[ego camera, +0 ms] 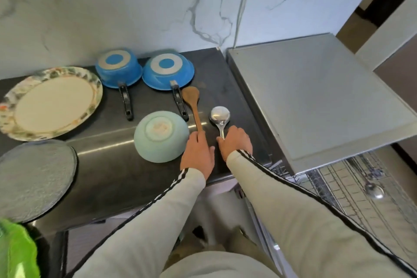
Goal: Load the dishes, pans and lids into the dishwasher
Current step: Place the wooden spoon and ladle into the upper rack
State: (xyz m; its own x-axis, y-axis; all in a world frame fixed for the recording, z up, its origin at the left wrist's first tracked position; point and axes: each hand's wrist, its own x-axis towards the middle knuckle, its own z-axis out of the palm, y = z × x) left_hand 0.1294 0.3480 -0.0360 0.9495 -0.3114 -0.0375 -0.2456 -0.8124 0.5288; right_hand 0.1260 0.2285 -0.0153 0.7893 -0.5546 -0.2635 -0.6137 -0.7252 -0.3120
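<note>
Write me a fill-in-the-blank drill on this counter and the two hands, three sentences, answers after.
1. The left hand rests on the handle of the ____ spoon.
2. The two blue saucepans and the pale green bowl all lie ____ on the dark countertop.
3. The right hand rests on the handle of the shiny ____ ladle.

Missing words: wooden; upside down; metal

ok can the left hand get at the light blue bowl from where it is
Probably yes. The left hand rests on the wooden spoon's handle, right beside the upturned light blue bowl, with nothing between them. It would have to let go of the spoon first, since its grip looks occupied.
</note>
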